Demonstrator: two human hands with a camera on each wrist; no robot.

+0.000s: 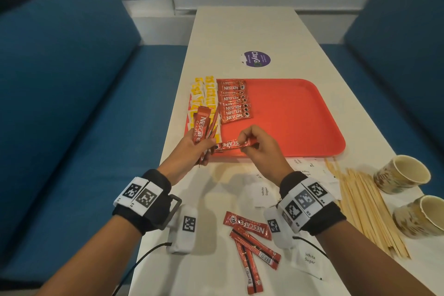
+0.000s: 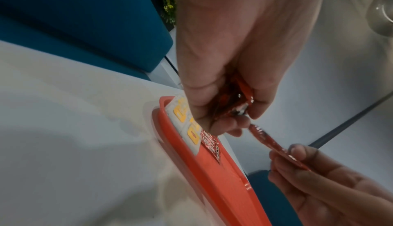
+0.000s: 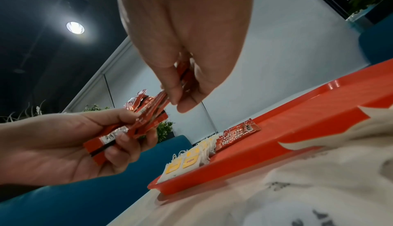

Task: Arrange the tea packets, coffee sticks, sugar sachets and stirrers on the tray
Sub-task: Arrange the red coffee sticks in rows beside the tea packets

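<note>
A red tray (image 1: 300,115) lies mid-table. Yellow tea packets (image 1: 204,94) fill its left edge, and beside them sits a row of red coffee sticks (image 1: 234,103). Over the tray's near left corner my left hand (image 1: 204,149) grips a fanned bundle of coffee sticks (image 1: 204,127). My right hand (image 1: 247,142) pinches one coffee stick (image 1: 234,144) held level, its left end at the left hand's fingers. In the left wrist view that single stick (image 2: 270,142) stretches between both hands. Loose coffee sticks (image 1: 249,243), sugar sachets (image 1: 263,193) and wooden stirrers (image 1: 365,206) lie on the near table.
Two paper cups (image 1: 401,173) lie on their sides at the table's right edge, next to the stirrers. A purple round sticker (image 1: 255,59) is on the table beyond the tray. Blue sofas (image 1: 72,103) flank the narrow white table (image 1: 240,31).
</note>
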